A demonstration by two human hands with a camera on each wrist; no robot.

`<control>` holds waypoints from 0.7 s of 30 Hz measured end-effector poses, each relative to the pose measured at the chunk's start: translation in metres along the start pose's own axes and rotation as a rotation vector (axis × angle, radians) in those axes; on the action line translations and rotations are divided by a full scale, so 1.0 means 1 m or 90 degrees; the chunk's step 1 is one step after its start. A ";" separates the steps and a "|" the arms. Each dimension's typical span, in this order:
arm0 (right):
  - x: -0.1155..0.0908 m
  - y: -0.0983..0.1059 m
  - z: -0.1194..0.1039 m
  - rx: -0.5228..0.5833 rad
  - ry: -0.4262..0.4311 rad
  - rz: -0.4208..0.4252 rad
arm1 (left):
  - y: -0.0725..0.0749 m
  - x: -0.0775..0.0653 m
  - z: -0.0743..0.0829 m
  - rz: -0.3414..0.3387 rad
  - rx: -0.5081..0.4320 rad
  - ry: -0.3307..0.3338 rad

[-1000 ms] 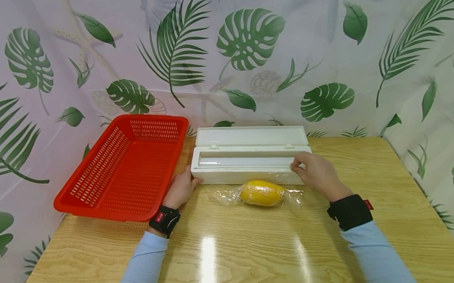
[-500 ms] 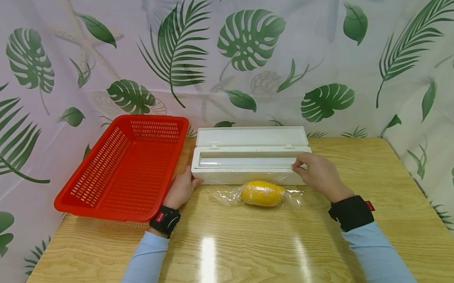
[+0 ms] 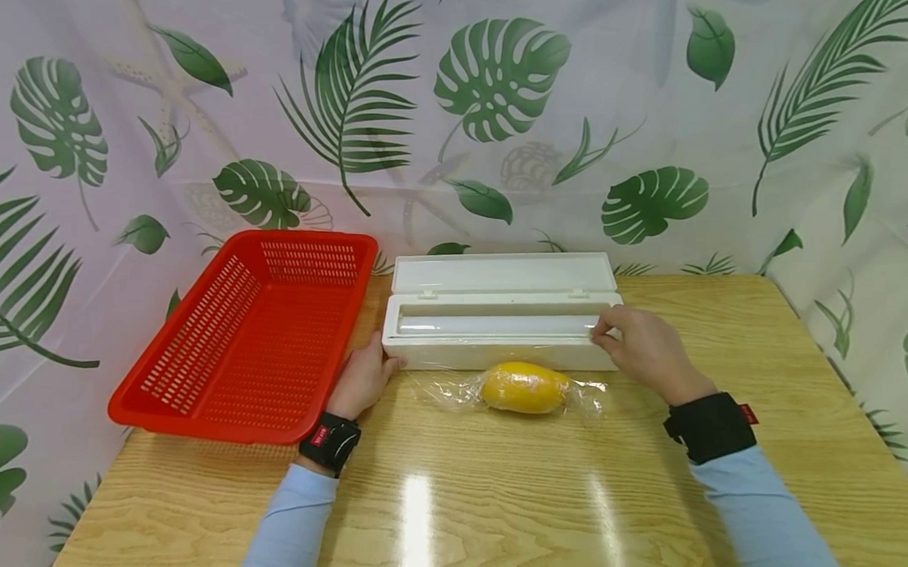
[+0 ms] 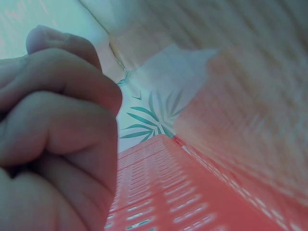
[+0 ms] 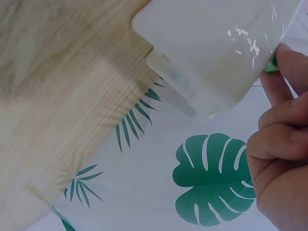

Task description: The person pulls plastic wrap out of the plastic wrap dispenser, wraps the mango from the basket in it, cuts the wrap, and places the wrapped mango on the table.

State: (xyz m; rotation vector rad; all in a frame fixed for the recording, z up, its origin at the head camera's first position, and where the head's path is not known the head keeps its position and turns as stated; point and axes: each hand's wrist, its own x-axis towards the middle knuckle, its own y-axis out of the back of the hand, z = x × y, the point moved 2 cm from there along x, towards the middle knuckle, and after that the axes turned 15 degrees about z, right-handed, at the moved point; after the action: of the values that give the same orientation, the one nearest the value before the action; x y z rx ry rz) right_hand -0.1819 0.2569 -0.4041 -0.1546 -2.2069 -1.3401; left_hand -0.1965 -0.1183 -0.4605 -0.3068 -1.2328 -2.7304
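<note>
A long white cling film dispenser box (image 3: 489, 355) lies across the table in the head view, its lid (image 3: 503, 274) raised at the back and a roll of film (image 3: 498, 325) inside. My left hand (image 3: 362, 380) grips the box's left end, fingers curled in the left wrist view. At the right front corner, my right hand (image 3: 647, 350) pinches a small green slide cutter (image 5: 273, 66) between thumb and forefinger; the fingers hide most of it. Just in front of the box lies a yellow mango (image 3: 524, 389) wrapped in clear film, with loose crumpled ends (image 3: 450, 392) on both sides.
To the left of the box stands a red plastic basket (image 3: 286, 353), close to my left wrist. The wooden table (image 3: 506, 502) ends at a leaf-printed sheet (image 3: 487, 184) behind and on the sides.
My right hand has slid slightly to the right along the box's front edge, reaching its right corner. The left hand, box, mango and basket stay where they were.
</note>
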 end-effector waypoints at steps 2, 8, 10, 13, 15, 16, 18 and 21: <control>0.000 0.001 0.000 -0.004 0.000 0.004 | 0.000 0.000 0.000 0.001 0.000 -0.002; -0.001 0.003 0.001 -0.004 0.000 0.016 | 0.001 0.001 0.002 0.003 -0.008 -0.002; -0.001 0.003 0.002 -0.001 0.002 0.020 | 0.001 0.001 0.002 0.003 -0.012 -0.002; -0.002 0.004 0.003 0.004 0.006 0.022 | 0.000 0.000 0.000 0.000 -0.011 -0.002; -0.003 0.004 0.003 0.006 0.006 0.023 | 0.000 -0.001 -0.001 -0.001 -0.007 -0.004; -0.003 0.004 0.003 0.007 0.006 0.022 | 0.000 -0.001 -0.001 0.000 -0.004 -0.006; -0.004 0.004 0.004 0.007 0.004 0.023 | 0.000 -0.001 -0.001 0.002 -0.002 -0.010; -0.004 0.005 0.004 0.007 0.001 0.028 | 0.000 -0.001 0.000 0.005 -0.004 -0.013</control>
State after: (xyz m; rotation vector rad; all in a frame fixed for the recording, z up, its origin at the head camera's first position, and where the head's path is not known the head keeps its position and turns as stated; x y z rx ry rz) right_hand -0.1784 0.2634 -0.4038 -0.1974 -2.1957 -1.3034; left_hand -0.1959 -0.1187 -0.4609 -0.3414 -1.2248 -2.7315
